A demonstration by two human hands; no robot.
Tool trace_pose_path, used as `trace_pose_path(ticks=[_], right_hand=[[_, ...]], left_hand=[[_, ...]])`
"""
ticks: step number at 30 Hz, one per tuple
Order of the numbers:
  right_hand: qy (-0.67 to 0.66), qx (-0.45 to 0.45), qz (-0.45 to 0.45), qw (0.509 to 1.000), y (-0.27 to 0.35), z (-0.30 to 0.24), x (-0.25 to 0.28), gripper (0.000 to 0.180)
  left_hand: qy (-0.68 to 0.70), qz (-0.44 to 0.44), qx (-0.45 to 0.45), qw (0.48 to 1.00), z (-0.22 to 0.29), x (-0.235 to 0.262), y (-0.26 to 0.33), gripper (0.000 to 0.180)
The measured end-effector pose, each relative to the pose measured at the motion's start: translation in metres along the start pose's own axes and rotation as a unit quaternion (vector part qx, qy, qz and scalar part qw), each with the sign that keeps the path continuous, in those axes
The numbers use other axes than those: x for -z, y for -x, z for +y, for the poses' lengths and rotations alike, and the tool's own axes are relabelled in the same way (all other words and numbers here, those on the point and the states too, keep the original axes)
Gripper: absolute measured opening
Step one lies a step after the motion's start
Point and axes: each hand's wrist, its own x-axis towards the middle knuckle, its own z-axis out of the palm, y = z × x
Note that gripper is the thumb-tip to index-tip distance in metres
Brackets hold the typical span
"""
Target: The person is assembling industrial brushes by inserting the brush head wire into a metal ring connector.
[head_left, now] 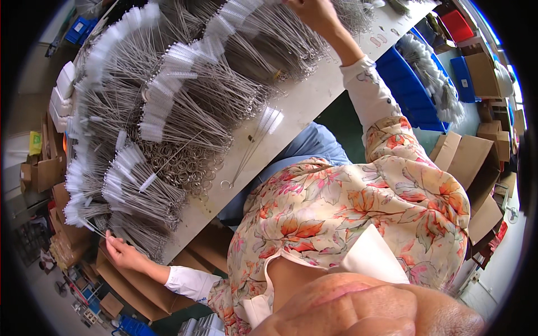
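Observation:
My left hand [128, 256] is at the near left end of the table, thumb and fingers pinched on the thin wire of a straw brush [91, 226] with white bristles. Beside it lie heaped bundles of similar wire brushes [147, 193], with white bristle heads and looped wire ends. My right hand [315, 12] reaches to the far side of the table, over more brush bundles [269, 47]. The top edge cuts off its fingertips, so whether it holds anything cannot be seen. A few loose brushes [255, 140] lie apart near the table's front edge.
Metal rings [182, 162] are piled between the bundles on the white table [305, 106]. A blue crate [406, 84] of brushes stands beyond the table at right. Cardboard boxes [471, 162] stand at right, and another open carton [134, 285] sits below my left forearm.

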Motion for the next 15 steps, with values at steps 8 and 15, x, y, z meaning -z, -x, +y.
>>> trace_pose_path(ticks=[8, 15], right_hand=[[-0.108, -0.004, -0.048, 0.993, -0.028, 0.040, -0.008, 0.024], [-0.277, 0.040, 0.122, 0.952, -0.077, 0.110, 0.090, 0.022]], left_hand=[[0.089, -0.094, 0.061, 0.990, 0.036, -0.037, 0.024, 0.029], [0.216, -0.073, 0.130, 0.965, 0.052, -0.020, 0.037, 0.031]])
